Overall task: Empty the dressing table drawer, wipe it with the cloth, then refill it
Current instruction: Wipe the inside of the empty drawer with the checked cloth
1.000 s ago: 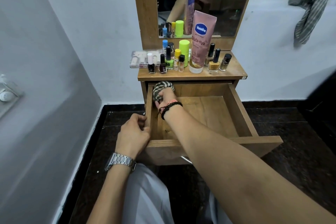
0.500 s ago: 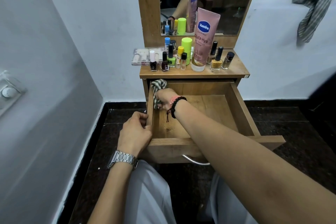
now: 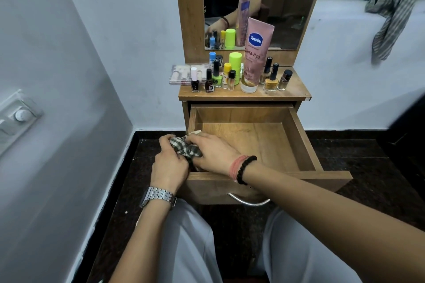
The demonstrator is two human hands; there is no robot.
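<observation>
The wooden drawer [image 3: 299, 140] of the dressing table is pulled out and its inside is bare. At its front left corner both hands hold a bunched checked cloth [image 3: 185, 148]. My left hand [image 3: 169, 167], with a steel watch on the wrist, grips the cloth from the left, over the drawer's side wall. My right hand [image 3: 212, 153], with beaded bracelets, lies over the cloth from the right with fingers curled on it. On the tabletop [image 3: 296, 92] stand a pink Vaseline tube [image 3: 254, 57], several nail polish bottles [image 3: 271, 79] and a makeup palette [image 3: 180, 74].
A mirror [image 3: 282, 4] rises behind the tabletop. Another checked cloth [image 3: 393, 9] hangs on the wall ledge at the upper right. A wall with a switch plate [image 3: 19, 115] is close on the left. The floor is dark stone; my knees are under the drawer front.
My right hand drew the cloth from the drawer's back left corner to the front left corner. My left hand left the drawer's side edge and took hold of the cloth.
</observation>
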